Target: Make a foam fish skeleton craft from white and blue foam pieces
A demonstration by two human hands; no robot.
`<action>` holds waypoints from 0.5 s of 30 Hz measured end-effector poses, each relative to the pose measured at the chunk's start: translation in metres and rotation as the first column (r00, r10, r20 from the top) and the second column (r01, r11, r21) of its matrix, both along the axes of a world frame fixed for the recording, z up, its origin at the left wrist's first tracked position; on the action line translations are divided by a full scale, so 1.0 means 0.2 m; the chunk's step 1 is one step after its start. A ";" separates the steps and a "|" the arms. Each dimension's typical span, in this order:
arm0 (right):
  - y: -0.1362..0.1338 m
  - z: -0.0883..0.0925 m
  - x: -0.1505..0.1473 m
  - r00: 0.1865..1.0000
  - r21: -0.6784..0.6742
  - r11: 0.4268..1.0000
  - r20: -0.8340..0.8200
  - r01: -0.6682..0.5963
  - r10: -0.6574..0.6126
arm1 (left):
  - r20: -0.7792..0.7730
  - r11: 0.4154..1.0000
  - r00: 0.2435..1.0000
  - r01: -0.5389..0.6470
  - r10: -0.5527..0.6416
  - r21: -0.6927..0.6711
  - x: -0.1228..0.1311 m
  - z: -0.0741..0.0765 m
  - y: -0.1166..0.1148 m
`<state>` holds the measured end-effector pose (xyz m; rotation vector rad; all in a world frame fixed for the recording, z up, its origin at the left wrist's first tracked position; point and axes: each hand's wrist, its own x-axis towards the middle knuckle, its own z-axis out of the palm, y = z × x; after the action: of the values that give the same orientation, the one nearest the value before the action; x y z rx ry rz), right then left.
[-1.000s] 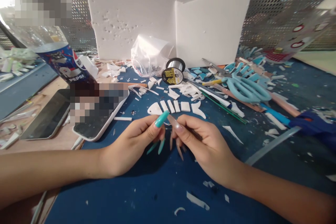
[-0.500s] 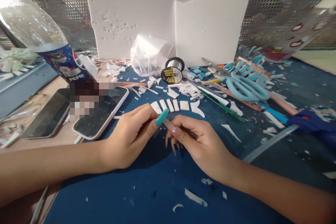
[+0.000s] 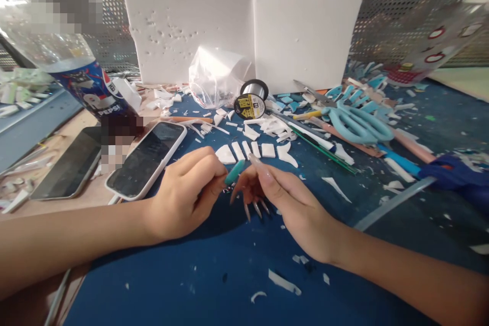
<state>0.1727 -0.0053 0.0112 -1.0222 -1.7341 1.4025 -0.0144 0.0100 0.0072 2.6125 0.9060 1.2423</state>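
Note:
My left hand rests on the blue mat with its fingers curled in and its teal-nailed thumb pointing right. My right hand faces it, its long-nailed fingers bent down and its thumb stretched towards the left thumb. The fingertips of both hands meet over the mat, pinched around something small that I cannot make out. Just beyond them lies a row of white cut foam pieces.
A phone in a white case and a second phone lie to the left, by a Pepsi bottle. Behind stand white foam boards, a plastic bag and a thread spool. Light blue scissors lie right among scraps.
Both hands have edged a little away from me, towards the row of white pieces. My right thumb has lifted and the right fingers have spread downward.

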 end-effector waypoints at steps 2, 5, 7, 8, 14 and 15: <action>0.00 0.01 0.00 0.999 0.001 0.999 -0.020 -0.040 0.040 | -0.041 1.000 0.999 0.002 -0.001 0.022 0.00 0.00 0.00; 0.00 0.00 -0.01 0.994 -0.001 0.996 -0.056 -0.091 0.091 | -0.068 0.999 0.998 -0.015 0.017 0.030 0.01 0.00 -0.01; 0.00 0.00 -0.01 0.996 -0.004 0.997 -0.047 -0.080 0.080 | -0.075 0.999 0.997 -0.034 0.035 0.011 0.01 0.00 -0.01; 0.01 0.00 -0.01 0.997 0.000 0.998 -0.038 -0.062 0.062 | -0.073 0.999 0.997 -0.038 0.038 0.001 0.01 0.00 -0.01; 0.02 0.00 -0.01 0.998 -0.004 1.000 -0.062 0.019 -0.020 | -0.164 0.995 0.982 -0.097 0.095 -0.003 0.00 0.00 -0.01; 0.02 0.00 -0.01 0.996 -0.016 0.999 -0.079 0.036 -0.037 | -0.205 0.992 0.971 -0.123 0.126 0.024 0.00 0.00 -0.01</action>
<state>0.1701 -0.0019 0.0117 -0.9878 -1.6417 1.4155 -0.0138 0.0084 0.0080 2.7703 1.1156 1.0167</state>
